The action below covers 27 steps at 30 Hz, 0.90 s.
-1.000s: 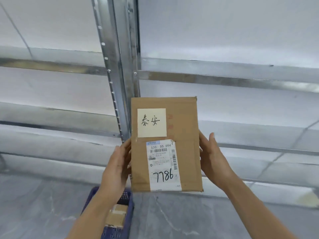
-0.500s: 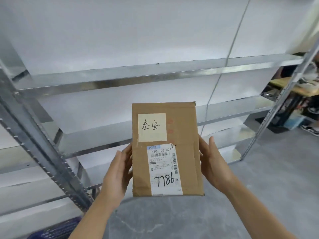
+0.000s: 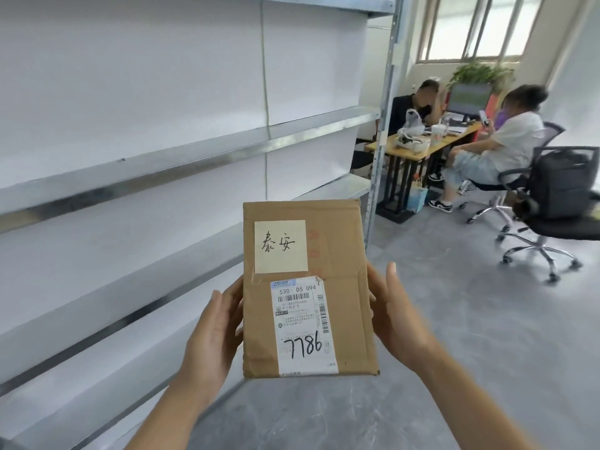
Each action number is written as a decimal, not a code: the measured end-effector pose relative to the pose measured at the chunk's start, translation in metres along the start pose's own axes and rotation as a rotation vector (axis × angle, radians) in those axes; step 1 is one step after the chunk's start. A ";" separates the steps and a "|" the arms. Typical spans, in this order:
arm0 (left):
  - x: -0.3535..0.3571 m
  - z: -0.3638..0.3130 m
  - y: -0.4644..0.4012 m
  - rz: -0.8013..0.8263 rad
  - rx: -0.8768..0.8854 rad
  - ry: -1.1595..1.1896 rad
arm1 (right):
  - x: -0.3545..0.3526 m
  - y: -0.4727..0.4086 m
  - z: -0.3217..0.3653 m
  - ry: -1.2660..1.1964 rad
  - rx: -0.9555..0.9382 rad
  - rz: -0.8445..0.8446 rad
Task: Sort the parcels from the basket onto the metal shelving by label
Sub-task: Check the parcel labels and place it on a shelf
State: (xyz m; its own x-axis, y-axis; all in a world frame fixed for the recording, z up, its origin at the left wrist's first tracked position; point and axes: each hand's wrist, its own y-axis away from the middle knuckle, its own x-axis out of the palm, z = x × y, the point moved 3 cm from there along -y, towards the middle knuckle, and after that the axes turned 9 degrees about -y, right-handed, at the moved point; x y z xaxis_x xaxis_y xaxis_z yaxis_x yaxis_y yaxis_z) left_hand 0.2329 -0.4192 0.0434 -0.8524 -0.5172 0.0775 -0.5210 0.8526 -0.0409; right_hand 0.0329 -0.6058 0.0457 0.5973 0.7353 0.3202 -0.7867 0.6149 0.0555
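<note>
A flat brown cardboard parcel (image 3: pixel 344 287) is held upright in front of me, its face towards the camera. It carries a yellow handwritten note (image 3: pixel 281 246) and a white shipping label (image 3: pixel 303 326) marked 7786. My left hand (image 3: pixel 214 332) grips its left edge and my right hand (image 3: pixel 394 311) grips its right edge. The metal shelving (image 3: pixel 194 151) runs along the left with bare white shelves. The basket is out of view.
A steel shelf upright (image 3: pixel 381 125) stands just behind the parcel. Beyond it, two people sit at a wooden desk (image 3: pixel 422 151). An office chair (image 3: pixel 558 206) holding a dark bag stands at the right on the grey floor (image 3: pixel 487 319).
The view has swung to the right along the shelving, bringing the desk, people and chair into sight. The basket has left the frame. The parcel stays held the same way in both hands.
</note>
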 end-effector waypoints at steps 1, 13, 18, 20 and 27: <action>0.009 0.001 -0.011 0.022 0.001 -0.005 | -0.011 -0.001 0.003 0.000 -0.012 -0.013; 0.067 0.023 -0.158 0.230 -0.021 0.015 | -0.096 -0.067 0.031 -0.017 -0.083 -0.197; 0.073 0.026 -0.223 0.243 -0.015 0.031 | -0.115 -0.109 0.041 -0.013 -0.105 -0.239; 0.078 0.029 -0.244 0.245 -0.032 0.022 | -0.126 -0.122 0.042 -0.021 -0.102 -0.260; 0.114 0.044 -0.307 0.239 -0.116 -0.007 | -0.183 -0.165 0.047 -0.056 -0.077 -0.279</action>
State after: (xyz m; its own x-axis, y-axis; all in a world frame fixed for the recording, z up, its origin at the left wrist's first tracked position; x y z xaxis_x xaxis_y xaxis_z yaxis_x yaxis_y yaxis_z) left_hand 0.2938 -0.7435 0.0214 -0.9511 -0.3001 0.0726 -0.2965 0.9534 0.0568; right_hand 0.0461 -0.8557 0.0218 0.7779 0.5189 0.3544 -0.5774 0.8128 0.0772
